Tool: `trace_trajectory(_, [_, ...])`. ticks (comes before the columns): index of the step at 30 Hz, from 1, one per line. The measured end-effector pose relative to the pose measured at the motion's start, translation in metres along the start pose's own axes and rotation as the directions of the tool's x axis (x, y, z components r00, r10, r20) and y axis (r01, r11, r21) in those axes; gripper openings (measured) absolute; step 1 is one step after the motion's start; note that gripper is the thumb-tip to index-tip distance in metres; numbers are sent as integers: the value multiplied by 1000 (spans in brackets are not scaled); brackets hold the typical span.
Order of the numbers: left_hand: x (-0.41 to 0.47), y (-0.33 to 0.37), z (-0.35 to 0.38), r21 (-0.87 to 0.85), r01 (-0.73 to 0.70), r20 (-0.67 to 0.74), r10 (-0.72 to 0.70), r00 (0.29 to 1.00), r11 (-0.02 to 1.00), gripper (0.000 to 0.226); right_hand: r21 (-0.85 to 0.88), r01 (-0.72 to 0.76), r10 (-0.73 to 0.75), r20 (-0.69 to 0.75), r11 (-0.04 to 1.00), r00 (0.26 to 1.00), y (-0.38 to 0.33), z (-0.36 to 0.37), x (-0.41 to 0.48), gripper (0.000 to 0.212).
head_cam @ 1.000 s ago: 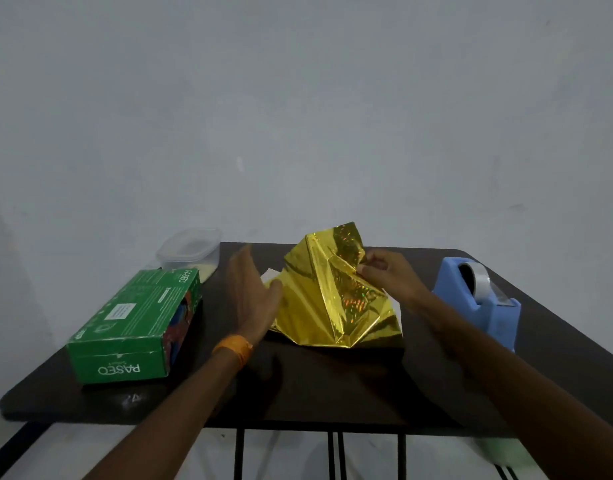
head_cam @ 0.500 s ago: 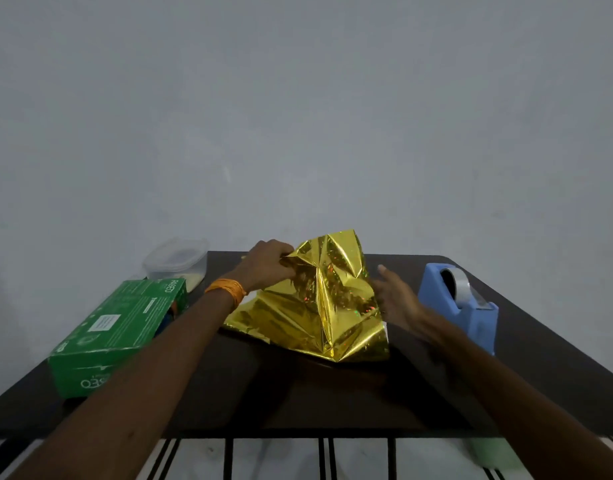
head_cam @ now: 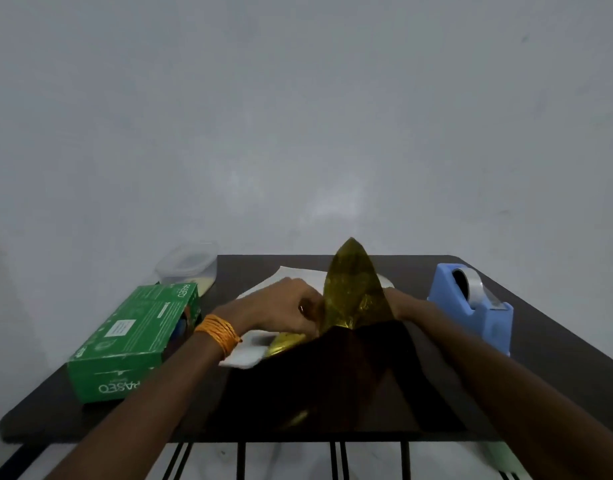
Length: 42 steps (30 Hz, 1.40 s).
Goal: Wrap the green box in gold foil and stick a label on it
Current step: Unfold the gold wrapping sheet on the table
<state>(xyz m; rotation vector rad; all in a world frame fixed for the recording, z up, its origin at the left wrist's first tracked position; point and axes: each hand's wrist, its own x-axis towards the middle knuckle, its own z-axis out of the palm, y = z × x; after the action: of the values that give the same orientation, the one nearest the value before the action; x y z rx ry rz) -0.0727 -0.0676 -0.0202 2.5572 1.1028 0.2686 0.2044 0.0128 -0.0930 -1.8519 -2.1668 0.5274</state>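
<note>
The green box lies on its side at the table's left, with an open end facing right. The gold foil is in the middle: one flap stands up in a point, and the rest lies flat toward me, looking dark. My left hand, with an orange band at the wrist, grips the foil's left side with curled fingers. My right hand reaches in behind the raised flap, which hides its fingers. No label can be made out.
A blue tape dispenser stands at the right of the dark table. A clear plastic tub sits behind the green box. White paper lies under the foil. The wall is close behind.
The crumpled foil has been spread out toward the near edge, leaving one flap upright. My left hand came down to the foil's left side, and my right hand went behind the flap.
</note>
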Motion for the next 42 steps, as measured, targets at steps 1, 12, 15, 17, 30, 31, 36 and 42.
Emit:
trace_trajectory(1, [0,3,1,7,15,100,-15,995,1000,29,-8,-13,13,-3,1000,1000,-4,-1,-3,33])
trace_trajectory(12, [35,-53,-1,-381,40,-180,-117,977,924,34,-126,32,-29,28,992,999,13,-9,-7,47])
trace_trajectory(15, [55,-78,21,-145,118,-102,-133,986,982,35,-60,33,-35,-29,998,999,18,-7,-4,65])
trace_trajectory(17, [59,-86,29,-59,220,36,-218,975,974,47,-63,43,-45,-34,997,998,16,-9,-6,60])
trace_trajectory(30, [63,-84,56,130,345,66,-355,933,930,79,-146,57,-48,63,988,997,9,1,-3,41])
trace_trajectory(31, [63,-84,57,138,351,61,-362,930,926,78,-135,54,-49,45,989,998,11,3,-3,41])
trace_trajectory(36, [56,-87,61,101,368,18,-371,928,924,84,-150,88,-97,-50,985,994,11,9,-13,44])
trace_trajectory(42, [23,-74,35,-90,344,-49,-349,936,935,86,-189,90,-103,-64,978,993,3,14,-21,42])
